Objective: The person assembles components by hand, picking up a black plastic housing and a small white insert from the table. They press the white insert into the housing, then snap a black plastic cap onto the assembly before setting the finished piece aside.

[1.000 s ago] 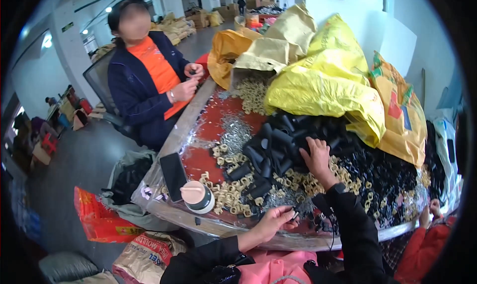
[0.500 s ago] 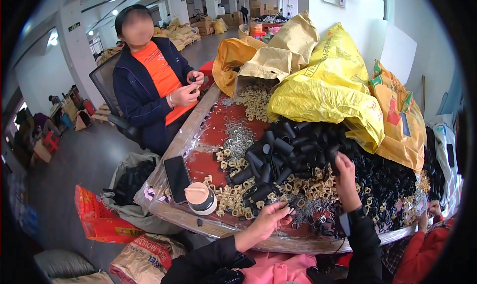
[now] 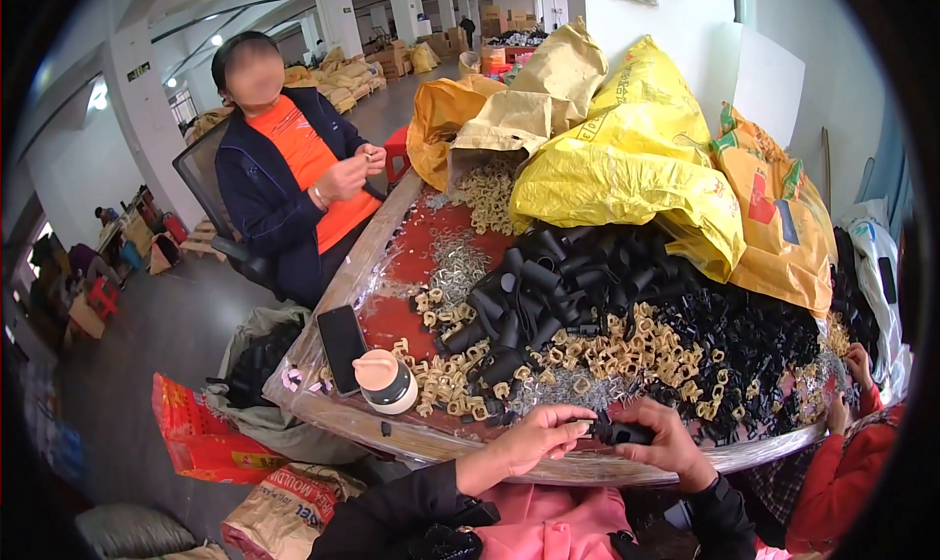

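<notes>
At the lower middle of the frame, the person's two hands meet over the near edge of the bench [image 3: 352, 425]. The right hand [image 3: 664, 441] is wrapped around a black tube [image 3: 627, 433], its end pointing left, toward the other hand. The left hand [image 3: 540, 437] pinches a small part [image 3: 588, 426] between thumb and fingertips, right at that end; it is too small to tell what it is, or whether it is inside the tube or only against it. Just above the hands lie loose metal bits [image 3: 563, 389], and above those a band of tan clips [image 3: 627, 350]. A heap of black tubes [image 3: 548, 276] fills the centre of the frame, running into small black pieces [image 3: 754, 350] at the right. Left of centre, a phone [image 3: 342, 350] and a lidded jar [image 3: 386, 389] stand side by side near the bench's left corner. A yellow sack [image 3: 636, 188] leans over the heap at upper right, between a brown sack [image 3: 519, 119] and a printed orange sack [image 3: 774, 217]. At upper left a co-worker [image 3: 294, 168] in an orange shirt sits with both hands raised together, what they hold being too small to make out. At the lower right edge, another person's red sleeve [image 3: 818, 501] reaches in to the bench.
</notes>
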`<state>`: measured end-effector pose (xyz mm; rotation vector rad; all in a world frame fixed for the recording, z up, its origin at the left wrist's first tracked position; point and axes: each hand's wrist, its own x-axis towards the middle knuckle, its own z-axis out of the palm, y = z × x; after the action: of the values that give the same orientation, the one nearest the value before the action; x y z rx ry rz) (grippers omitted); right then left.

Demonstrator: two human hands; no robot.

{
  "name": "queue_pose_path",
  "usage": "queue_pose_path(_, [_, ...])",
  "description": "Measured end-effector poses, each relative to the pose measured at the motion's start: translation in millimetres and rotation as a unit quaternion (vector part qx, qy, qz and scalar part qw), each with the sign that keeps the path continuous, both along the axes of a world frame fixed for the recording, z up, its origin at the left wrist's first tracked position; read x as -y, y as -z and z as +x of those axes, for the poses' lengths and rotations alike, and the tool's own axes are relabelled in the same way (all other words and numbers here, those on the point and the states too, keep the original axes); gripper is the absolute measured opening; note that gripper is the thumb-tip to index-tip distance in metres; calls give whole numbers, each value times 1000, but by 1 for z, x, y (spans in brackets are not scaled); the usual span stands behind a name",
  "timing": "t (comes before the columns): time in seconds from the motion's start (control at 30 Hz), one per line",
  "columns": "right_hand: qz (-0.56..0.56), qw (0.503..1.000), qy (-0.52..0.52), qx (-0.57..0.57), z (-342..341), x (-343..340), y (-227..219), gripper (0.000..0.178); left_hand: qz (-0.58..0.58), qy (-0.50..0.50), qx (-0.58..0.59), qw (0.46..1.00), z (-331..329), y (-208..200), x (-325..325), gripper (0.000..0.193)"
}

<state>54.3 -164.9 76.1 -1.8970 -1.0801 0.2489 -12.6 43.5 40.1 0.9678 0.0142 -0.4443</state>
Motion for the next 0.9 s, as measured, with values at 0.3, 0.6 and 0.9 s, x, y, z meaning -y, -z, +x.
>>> queue_pose_path(0.3, [-11,998,12,60,-33,-8,6,39,142,43,38,988,-11,8,12,25])
queue_pose_path(0.6, [-25,1000,11,4,-31,-7,-4,38,121,87,0,989,-11,2,9,25])
queue_pose_path(0.9, [-7,999,2,33,-31,-4,20,39,61,49,-58,995,-17,13,14,25])
